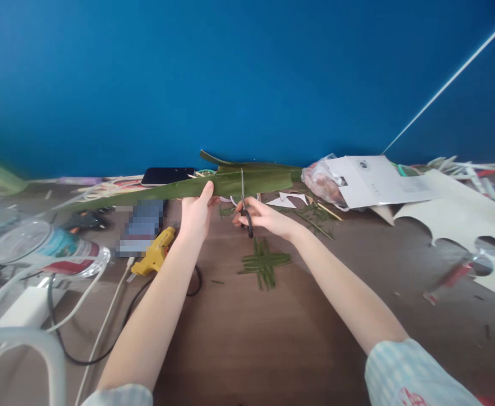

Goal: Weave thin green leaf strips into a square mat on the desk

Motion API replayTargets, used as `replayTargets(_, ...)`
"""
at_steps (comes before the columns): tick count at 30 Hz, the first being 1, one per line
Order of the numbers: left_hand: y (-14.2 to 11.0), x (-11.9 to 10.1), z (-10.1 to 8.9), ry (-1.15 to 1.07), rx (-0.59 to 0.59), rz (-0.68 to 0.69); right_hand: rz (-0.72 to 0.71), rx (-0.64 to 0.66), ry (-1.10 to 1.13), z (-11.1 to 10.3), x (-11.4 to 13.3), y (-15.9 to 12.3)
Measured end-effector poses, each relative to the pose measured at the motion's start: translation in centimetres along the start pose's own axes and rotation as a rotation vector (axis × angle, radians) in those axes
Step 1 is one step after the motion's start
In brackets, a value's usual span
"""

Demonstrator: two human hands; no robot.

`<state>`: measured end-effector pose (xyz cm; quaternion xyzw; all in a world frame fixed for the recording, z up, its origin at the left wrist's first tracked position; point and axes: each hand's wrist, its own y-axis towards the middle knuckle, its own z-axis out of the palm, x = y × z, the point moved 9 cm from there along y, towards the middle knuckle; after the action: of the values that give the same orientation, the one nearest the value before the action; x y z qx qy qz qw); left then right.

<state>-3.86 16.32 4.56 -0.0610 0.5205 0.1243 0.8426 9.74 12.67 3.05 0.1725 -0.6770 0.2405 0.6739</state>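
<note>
While the left hand (197, 210), nearly closed, pinches the long green leaf (268, 181) in front of the blue wall (239, 79), the right hand (264, 215) curls around the scissors (248, 220) (their metal crosses the leaf); green strips (266, 262) lie crossed on the surface (247, 344) below.

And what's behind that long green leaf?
Beyond the leaf in the left hand, you can see a flat black object and the blue wall. Whatever the leaf covers is hidden.

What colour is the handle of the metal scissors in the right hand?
The metal scissors' handle looks black, best seen in the head view.
</note>
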Motion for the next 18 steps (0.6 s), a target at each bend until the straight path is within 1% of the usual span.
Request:
replayTargets(8,-0.26,0.02,0.04,-0.01,-0.032,-0.033,0.004,-0.024,-0.045,-0.56,0.11,-0.14)
replayTargets(15,0.01,-0.18,-0.31,0.014,-0.043,-0.002,-0.021,-0.028,-0.05,-0.97,0.09,-0.22)
replayTargets(18,0.12,-0.02,-0.42,0.019,-0.045,-0.013,-0.02,-0.025,-0.058,-1.08,0.17,-0.32)
